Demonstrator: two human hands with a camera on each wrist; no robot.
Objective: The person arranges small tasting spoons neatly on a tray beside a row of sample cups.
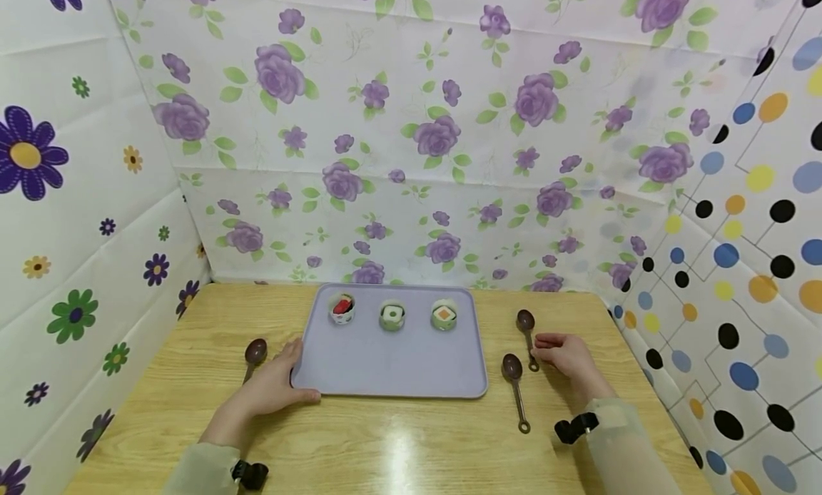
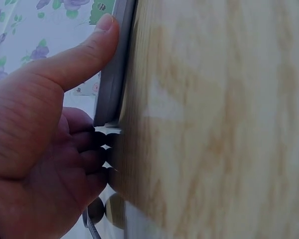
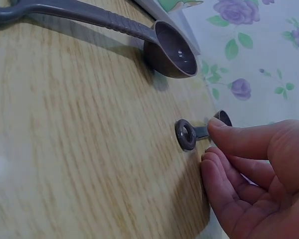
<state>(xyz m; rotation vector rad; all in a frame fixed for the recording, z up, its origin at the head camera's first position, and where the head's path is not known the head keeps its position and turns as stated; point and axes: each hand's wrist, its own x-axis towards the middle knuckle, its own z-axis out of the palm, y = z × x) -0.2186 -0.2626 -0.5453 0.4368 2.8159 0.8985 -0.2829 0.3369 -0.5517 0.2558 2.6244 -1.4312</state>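
We've a lilac tray (image 1: 389, 370); nr its back edge red pc (image 1: 342, 305), white/green pc (image 1: 392, 314), white/orange pc (image 1: 444, 314). Dk brown spoons (image 1: 511, 367) twd L & R edges of yellowish woodgrain table (image 1: 347, 438); white backdrop (image 1: 398, 217) w/ purple-rose print beyond its back edge.

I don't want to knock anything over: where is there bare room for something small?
The table is bare in front of the tray, between the two sleeves. The tray's near half is bare too, before its three small cups. Crowded: left of the tray, with the left hand and a spoon; right of it, with two spoons and the right hand.
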